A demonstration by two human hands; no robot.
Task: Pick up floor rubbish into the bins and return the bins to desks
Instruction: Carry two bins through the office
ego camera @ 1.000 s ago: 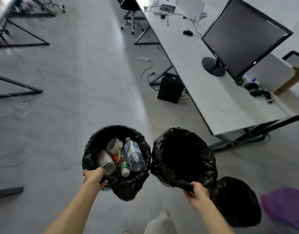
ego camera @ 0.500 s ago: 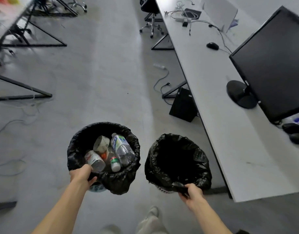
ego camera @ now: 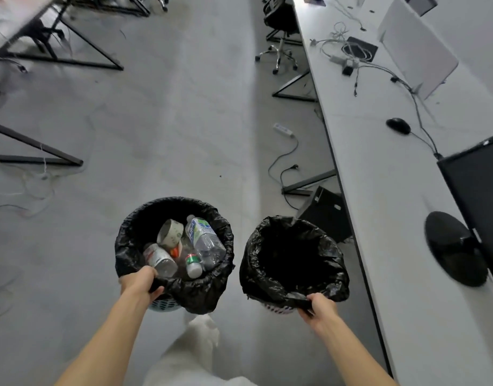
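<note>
Gripping near rims: left hand full bin, right hand empty bin.

Open floor ahead — desk rightward

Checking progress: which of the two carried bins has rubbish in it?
The left bin, gripped by the left hand: plastic bottles lie inside. The right bin, in the right hand, shows only dark liner.
</note>
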